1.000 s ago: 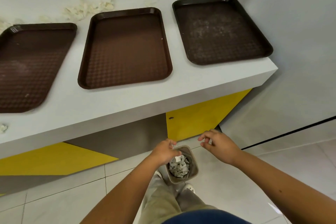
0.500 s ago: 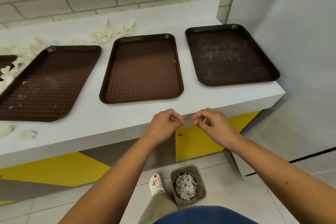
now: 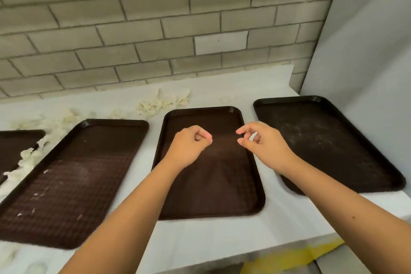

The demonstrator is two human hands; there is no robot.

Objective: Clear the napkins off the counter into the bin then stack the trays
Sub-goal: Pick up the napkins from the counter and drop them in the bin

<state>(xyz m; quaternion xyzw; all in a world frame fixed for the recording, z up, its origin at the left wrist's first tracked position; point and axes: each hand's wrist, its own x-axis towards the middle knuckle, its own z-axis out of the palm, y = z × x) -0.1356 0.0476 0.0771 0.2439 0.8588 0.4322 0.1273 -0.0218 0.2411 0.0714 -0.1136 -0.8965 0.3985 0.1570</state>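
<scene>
Several dark brown trays lie side by side on the white counter (image 3: 200, 240): a middle tray (image 3: 213, 193), a right tray (image 3: 329, 147), a left tray (image 3: 73, 180) and the corner of another tray (image 3: 15, 147) at the far left. Crumpled white napkins (image 3: 162, 103) lie behind the middle tray, and more napkins (image 3: 29, 158) are strewn between and behind the left trays. My left hand (image 3: 191, 147) hovers over the middle tray, its fingers curled shut and holding nothing. My right hand (image 3: 262, 142) hovers at that tray's right rim, loosely open and holding nothing. The bin is out of view.
A grey brick wall (image 3: 155, 29) backs the counter. A pale wall panel (image 3: 367, 62) closes off the right end. A few napkin scraps (image 3: 35, 268) lie at the counter's front left edge. Yellow cabinet front (image 3: 289, 258) shows below the counter edge.
Both hands rose from the bin on the floor to above the middle tray. The view tilted up with them, so the bin dropped out of sight and the brick wall came in.
</scene>
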